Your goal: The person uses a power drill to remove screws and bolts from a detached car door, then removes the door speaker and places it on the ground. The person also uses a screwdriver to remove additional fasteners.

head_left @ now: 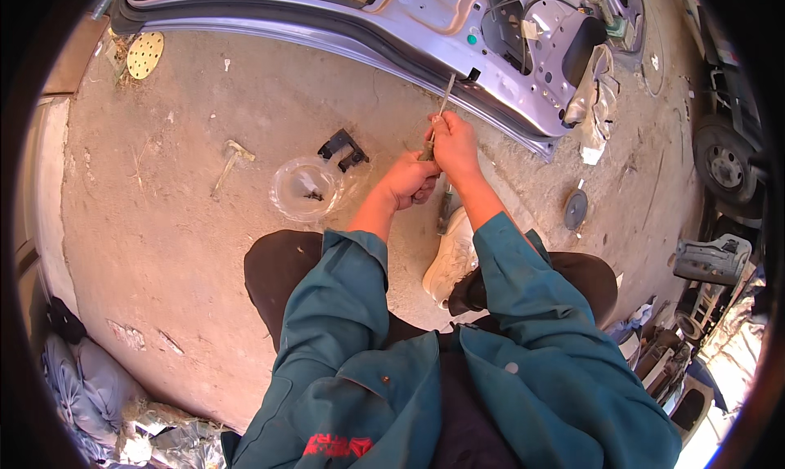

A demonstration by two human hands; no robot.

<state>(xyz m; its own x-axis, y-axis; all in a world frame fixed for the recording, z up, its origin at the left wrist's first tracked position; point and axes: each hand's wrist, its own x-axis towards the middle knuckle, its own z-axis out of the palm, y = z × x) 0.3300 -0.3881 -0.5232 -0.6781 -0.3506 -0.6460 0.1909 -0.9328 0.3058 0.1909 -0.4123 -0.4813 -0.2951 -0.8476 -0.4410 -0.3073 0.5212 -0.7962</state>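
I hold a long screwdriver [444,103] in both hands; its metal shaft points up toward the lower edge of a silver car door [425,27] lying on the concrete. My right hand [455,144] grips the upper part of the handle. Just below it, my left hand [410,179] closes around the handle's lower end. The tip rests near a dark spot on the door's edge. Both of my sleeves are teal.
A clear plastic bowl [307,189] with small dark parts and a black plastic bracket [343,148] lie left of my hands. A hammer [231,162] lies farther left. A round dark disc [576,209] sits right. My white shoe [450,256] is below. A car wheel [724,162] and scattered parts stand at right.
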